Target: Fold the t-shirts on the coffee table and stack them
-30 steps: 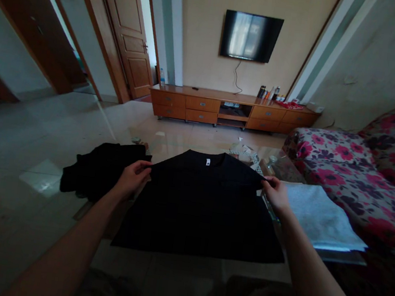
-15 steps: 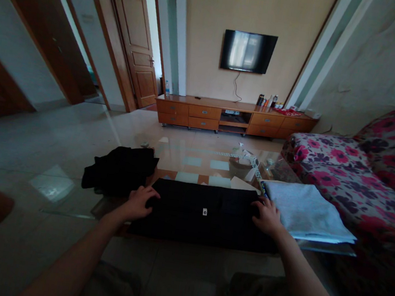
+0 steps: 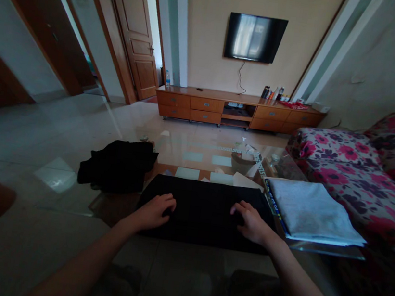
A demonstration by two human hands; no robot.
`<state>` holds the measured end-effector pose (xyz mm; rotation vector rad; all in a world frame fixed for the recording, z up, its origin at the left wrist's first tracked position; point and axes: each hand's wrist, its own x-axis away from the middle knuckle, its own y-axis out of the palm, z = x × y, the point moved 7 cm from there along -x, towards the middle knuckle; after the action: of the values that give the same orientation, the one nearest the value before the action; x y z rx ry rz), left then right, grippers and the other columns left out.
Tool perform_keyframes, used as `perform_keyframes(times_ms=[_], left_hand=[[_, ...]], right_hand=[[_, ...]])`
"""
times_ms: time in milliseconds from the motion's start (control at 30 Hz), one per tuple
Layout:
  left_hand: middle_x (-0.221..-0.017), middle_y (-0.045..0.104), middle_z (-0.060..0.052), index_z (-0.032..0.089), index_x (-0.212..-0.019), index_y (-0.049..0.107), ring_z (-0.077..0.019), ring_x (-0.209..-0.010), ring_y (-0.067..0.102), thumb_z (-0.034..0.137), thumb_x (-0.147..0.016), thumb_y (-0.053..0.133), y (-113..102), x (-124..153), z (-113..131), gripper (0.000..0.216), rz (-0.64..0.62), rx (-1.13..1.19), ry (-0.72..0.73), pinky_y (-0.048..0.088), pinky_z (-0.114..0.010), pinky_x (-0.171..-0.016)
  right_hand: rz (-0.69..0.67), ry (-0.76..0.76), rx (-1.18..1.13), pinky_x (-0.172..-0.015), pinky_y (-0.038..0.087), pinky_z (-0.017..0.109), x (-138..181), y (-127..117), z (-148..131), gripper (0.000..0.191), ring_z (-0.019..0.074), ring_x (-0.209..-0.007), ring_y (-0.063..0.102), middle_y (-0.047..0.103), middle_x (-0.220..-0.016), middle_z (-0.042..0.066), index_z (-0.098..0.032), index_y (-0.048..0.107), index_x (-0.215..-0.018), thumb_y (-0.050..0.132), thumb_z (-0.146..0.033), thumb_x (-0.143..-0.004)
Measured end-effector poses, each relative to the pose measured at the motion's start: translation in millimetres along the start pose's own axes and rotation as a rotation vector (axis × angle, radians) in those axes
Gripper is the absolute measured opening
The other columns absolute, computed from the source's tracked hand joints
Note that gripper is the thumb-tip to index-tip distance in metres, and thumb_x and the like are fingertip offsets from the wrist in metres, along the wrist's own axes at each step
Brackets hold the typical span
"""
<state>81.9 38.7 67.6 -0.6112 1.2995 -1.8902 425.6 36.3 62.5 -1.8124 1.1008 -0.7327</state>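
A black T-shirt (image 3: 205, 202), folded into a wide band, lies on the glass coffee table (image 3: 196, 160) in front of me. My left hand (image 3: 155, 211) rests on its left part with the fingers curled down onto the cloth. My right hand (image 3: 250, 221) lies on its right part, fingers bent and pressing on the fabric. Neither hand lifts the shirt. A crumpled black garment (image 3: 117, 164) sits on the table to the left. A folded grey cloth (image 3: 308, 208) lies on the table to the right.
A floral sofa (image 3: 370, 166) stands at the right. A wooden TV cabinet (image 3: 239, 110) with bottles and a wall TV (image 3: 255, 37) are at the back. Small items and papers (image 3: 244, 161) lie on the table's far part. A wooden door (image 3: 132, 32) is at the left.
A second ago both hands held the black shirt up by its shoulders. They folded it down flat onto the table, then slid inward from its ends toward its middle.
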Motion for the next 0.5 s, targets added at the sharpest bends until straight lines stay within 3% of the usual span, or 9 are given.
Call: perform_keyframes(times_ms=[167, 367, 500], left_hand=[[-0.096, 0.058, -0.003, 0.024, -0.088, 0.05, -0.0222, -0.093, 0.055, 0.01, -0.076, 0.053, -3.7, 3.0, 15.8, 0.019, -0.007, -0.04, 0.054, 0.04, -0.034, -0.081], [-0.099, 0.059, -0.004, 0.024, -0.092, 0.053, -0.0228, -0.092, 0.055, 0.012, -0.08, 0.053, 5.2, 5.1, 17.2, 0.018, -0.041, -0.08, 0.053, 0.04, -0.036, -0.082], [-0.1, 0.059, -0.004, 0.025, -0.095, 0.053, -0.0228, -0.095, 0.055, 0.01, -0.081, 0.051, 9.3, 5.2, 20.0, 0.02, -0.045, -0.085, 0.06, 0.04, -0.036, -0.084]], right_hand=[[-0.119, -0.016, -0.041, -0.08, 0.039, 0.028, 4.5, 9.0, -7.0, 0.028, 0.0176, -0.088, 0.058, 0.062, -0.094, 0.002, -0.021, 0.063, -0.091, 0.059, -0.003, -0.07], [-0.182, 0.093, 0.044, -0.083, 0.039, 0.035, 15.5, 7.1, -8.0, 0.026, 0.0252, -0.105, 0.055, 0.06, -0.104, 0.005, -0.022, 0.065, -0.09, 0.06, -0.005, -0.072], [-0.157, 0.086, 0.034, -0.082, 0.041, 0.033, 15.3, 4.9, -9.3, 0.023, 0.025, -0.107, 0.052, 0.055, -0.11, 0.007, -0.021, 0.064, -0.09, 0.062, -0.007, -0.073]])
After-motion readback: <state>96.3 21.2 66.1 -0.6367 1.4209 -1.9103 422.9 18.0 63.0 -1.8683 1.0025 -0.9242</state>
